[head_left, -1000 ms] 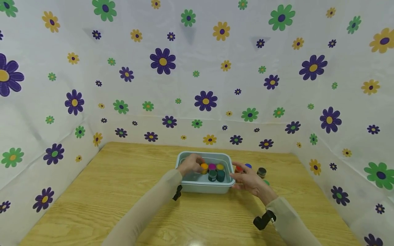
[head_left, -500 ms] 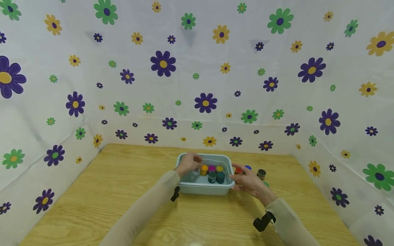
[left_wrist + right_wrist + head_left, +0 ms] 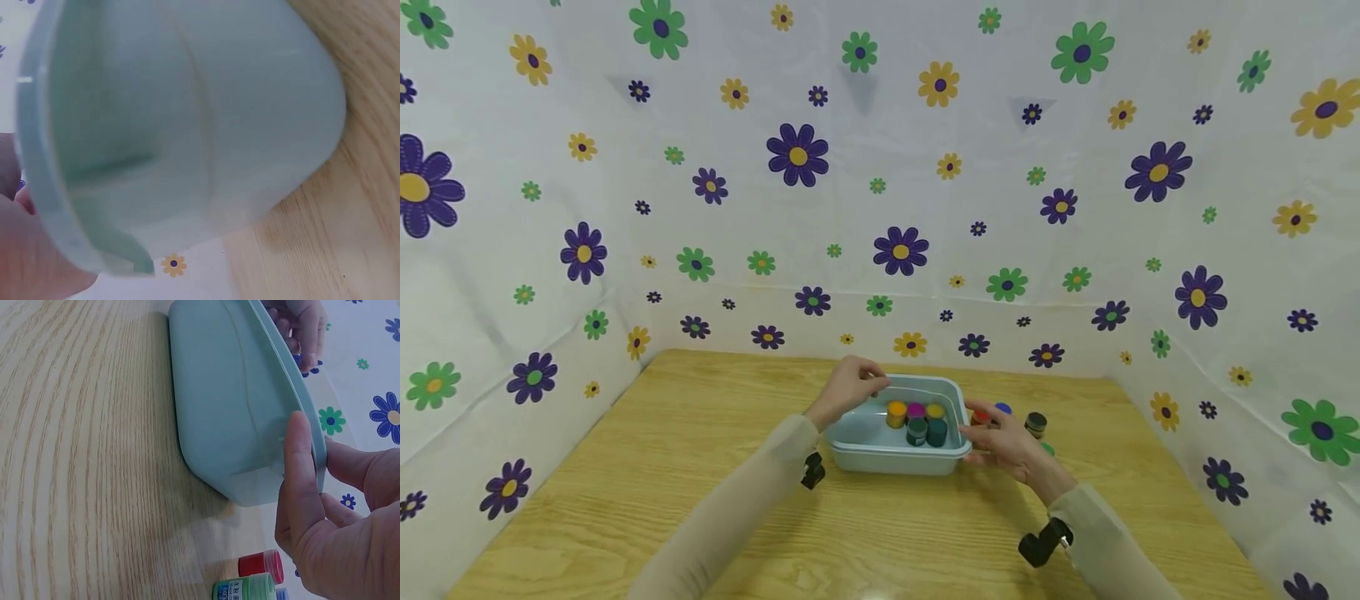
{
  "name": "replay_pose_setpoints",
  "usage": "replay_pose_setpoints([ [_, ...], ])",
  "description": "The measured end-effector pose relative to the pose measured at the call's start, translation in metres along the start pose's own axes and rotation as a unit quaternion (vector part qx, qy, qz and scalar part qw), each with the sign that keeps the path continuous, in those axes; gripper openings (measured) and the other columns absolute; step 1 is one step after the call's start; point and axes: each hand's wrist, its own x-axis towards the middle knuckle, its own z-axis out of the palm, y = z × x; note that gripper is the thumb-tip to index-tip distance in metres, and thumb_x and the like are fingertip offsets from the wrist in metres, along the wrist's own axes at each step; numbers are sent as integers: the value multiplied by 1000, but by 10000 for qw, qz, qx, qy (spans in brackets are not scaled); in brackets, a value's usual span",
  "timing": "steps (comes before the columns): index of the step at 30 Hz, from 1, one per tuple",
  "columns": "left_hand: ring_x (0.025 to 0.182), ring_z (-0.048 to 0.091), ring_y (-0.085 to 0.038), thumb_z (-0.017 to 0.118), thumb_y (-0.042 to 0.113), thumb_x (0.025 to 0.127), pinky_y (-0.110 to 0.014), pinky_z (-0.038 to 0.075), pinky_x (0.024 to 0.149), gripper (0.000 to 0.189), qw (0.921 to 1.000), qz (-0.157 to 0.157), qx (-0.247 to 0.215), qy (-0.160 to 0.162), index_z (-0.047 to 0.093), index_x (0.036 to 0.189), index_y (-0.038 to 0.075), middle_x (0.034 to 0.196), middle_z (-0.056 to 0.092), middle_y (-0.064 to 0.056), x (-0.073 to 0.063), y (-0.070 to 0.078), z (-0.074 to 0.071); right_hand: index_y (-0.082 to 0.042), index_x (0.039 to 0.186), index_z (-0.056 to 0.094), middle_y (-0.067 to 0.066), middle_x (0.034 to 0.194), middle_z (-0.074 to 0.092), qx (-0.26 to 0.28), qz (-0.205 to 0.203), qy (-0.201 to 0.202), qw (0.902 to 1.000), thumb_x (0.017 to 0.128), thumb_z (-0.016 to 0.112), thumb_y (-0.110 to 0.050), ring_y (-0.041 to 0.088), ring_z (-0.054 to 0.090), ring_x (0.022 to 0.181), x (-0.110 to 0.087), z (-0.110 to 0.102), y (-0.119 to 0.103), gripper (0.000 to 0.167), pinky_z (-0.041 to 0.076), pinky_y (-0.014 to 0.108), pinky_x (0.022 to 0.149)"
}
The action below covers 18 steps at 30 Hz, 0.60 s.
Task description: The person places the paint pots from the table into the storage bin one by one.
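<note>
A pale blue plastic tub stands on the table. Grouped toward its right half are several paint jars, among them an orange-topped jar, a magenta-topped jar and a dark jar. My left hand is raised over the tub's left end, fingers loosely curled, with nothing seen in them. At the other end, my right hand grips the rim; the right wrist view shows fingers against the outer wall and others over the edge. The left wrist view mostly shows the tub's outer side.
Right of the tub, partly behind my right hand, stand a red jar, a blue-topped jar, a black-topped jar and a green jar. A flower-patterned sheet surrounds the wooden table.
My left hand has moved away from the orange-topped jar, up and left out of the tub to above its left rim. The right hand keeps its grip on the right end.
</note>
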Motion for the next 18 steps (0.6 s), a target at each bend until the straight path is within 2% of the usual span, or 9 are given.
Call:
replay_pose_setpoints([
  [5,66,58,-19,68,30,93,-24,44,53,27,9999,63,114,55,74,96,4,85,70,-20,-9,1,-6,-12,153,31,21,137,38,-5,-98,-93,9999,97,60,-11,22,63,99,-1,-1,2,63,61,29,73],
  [7,63,56,-18,68,32,92,-24,43,51,28,9999,49,112,103,73,95,5,79,68,-17,-15,0,-8,-12,154,30,23,140,37,12,-124,-145,9998,98,59,-11,23,63,101,-1,-2,4,63,61,30,75],
  [10,64,57,-22,68,33,93,-24,42,52,25,9996,-64,81,278,73,93,8,74,65,-11,-23,-1,-11,-11,155,28,25,145,35,-10,-175,-219,9996,99,57,-10,23,63,105,-1,-4,5,63,61,30,78],
  [13,69,59,-31,68,32,93,-25,41,53,22,9984,-277,-36,493,72,91,10,71,63,-10,-31,-4,-17,-10,154,28,25,144,36,-57,-212,-271,9994,98,58,-11,22,63,106,0,-6,5,63,61,30,80],
  [16,74,59,-38,69,29,92,-25,41,55,23,9964,-496,-248,645,72,92,6,73,63,-13,-40,-8,-22,-8,153,31,23,140,38,-150,-214,-268,9993,99,59,-12,21,63,105,-1,-8,4,61,60,30,81],
  [18,77,59,-37,69,27,92,-25,42,57,25,9950,-604,-391,700,73,95,3,79,64,-16,-45,-11,-26,-5,150,35,22,138,41,-237,-235,-191,9993,99,57,-12,19,63,103,-1,-10,3,56,59,32,84],
])
